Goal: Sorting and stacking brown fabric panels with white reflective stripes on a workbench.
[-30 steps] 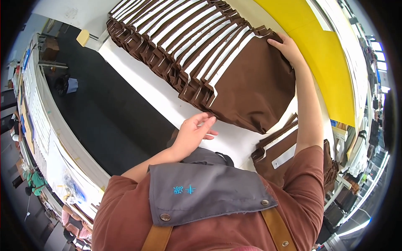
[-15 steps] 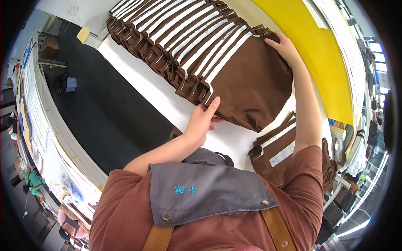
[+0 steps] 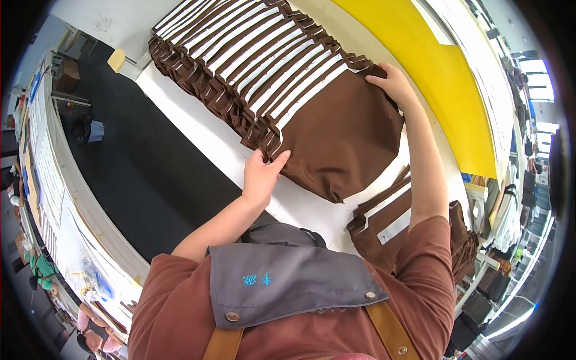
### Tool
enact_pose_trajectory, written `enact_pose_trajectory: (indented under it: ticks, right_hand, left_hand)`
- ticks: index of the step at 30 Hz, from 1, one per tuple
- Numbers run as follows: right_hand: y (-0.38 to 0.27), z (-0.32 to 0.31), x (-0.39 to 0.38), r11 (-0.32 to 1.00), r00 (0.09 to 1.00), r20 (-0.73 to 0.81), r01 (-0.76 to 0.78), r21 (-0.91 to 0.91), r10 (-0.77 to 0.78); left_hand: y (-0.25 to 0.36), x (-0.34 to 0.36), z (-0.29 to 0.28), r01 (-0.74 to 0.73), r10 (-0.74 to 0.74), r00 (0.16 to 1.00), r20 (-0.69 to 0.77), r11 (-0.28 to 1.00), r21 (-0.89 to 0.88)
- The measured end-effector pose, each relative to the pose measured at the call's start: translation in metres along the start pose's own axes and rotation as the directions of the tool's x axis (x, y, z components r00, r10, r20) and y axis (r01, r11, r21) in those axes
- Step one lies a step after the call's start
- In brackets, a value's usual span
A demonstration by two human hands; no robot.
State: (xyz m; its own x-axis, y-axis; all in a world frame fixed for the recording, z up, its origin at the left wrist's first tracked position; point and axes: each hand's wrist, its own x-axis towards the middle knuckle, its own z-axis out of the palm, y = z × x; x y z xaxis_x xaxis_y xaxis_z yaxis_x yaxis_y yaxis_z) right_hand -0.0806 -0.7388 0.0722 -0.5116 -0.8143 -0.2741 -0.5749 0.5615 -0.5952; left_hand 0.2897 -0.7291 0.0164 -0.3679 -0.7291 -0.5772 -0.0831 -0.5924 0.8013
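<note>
A brown fabric bag (image 3: 348,135) lies flat on the white table (image 3: 198,141), the nearest of a long overlapping row of brown bags with white stripes (image 3: 252,57). My left hand (image 3: 263,174) grips the near left corner of this bag at its folded edge. At the far right corner my right hand (image 3: 393,81) pinches the same bag. Both arms reach out from my brown shirt and grey apron bib (image 3: 288,279).
A yellow sheet (image 3: 444,78) covers the table's right side. More brown bags with white labels (image 3: 390,222) lie in a pile at my right. A dark floor strip (image 3: 138,180) runs along the table's left edge, beside a long white bench with clutter (image 3: 54,198).
My left hand has reached forward from the table near my body to the bag's near left corner and taken hold. My right hand stays on the far corner.
</note>
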Motion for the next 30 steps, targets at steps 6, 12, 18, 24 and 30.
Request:
enact_pose_trajectory:
  ticks: [6,12,18,24,30]
  right_hand:
    - [-0.001,-0.002,0.001,0.992,1.0,0.017,0.014,0.124,-0.016]
    - [0.015,0.006,0.012,0.984,0.999,0.04,0.009,0.176,-0.016]
    - [0.014,0.014,0.012,0.986,0.999,0.037,0.002,0.164,-0.008]
    - [0.019,0.028,0.017,0.996,0.999,-0.017,0.03,0.081,-0.029]
    - [0.027,0.019,0.01,0.995,0.996,-0.052,0.079,0.055,-0.076]
  left_hand:
    - [0.017,-0.027,0.009,0.036,-0.033,0.996,0.082,0.999,-0.04]
    - [-0.011,0.003,0.002,0.1,-0.099,0.995,0.021,0.994,-0.049]
    - [-0.017,0.008,0.0,0.053,-0.053,0.999,0.008,0.999,-0.002]
    - [-0.016,0.005,-0.002,0.061,-0.061,0.998,-0.024,0.998,0.002]
    - [0.0,-0.021,-0.018,0.088,-0.091,0.991,0.1,0.995,0.037]
